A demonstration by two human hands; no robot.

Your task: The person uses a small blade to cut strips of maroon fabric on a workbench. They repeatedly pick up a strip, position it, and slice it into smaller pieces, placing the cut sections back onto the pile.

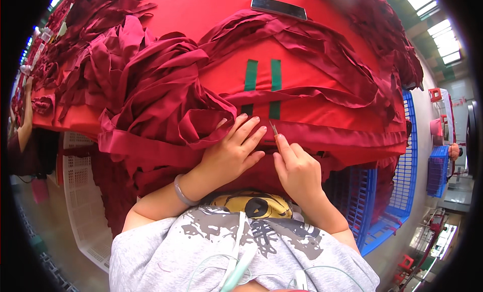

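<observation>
My left hand lies with its fingers stretched out over a dark red fabric strip at the near edge of the red-covered table. In my right hand, thumb and fingers pinch a small pointed metal tool; its kind is too small to tell. The tool's tip points away from me, by the fabric strip that runs along the table's edge to the right. Left of my hands lies a big loose heap of dark red fabric strips, partly hanging over the edge.
Two green tape strips mark the cloth ahead. A dark phone lies at the back. More strips pile up far right. A white basket and blue crates flank me. Another person's arm shows far left.
</observation>
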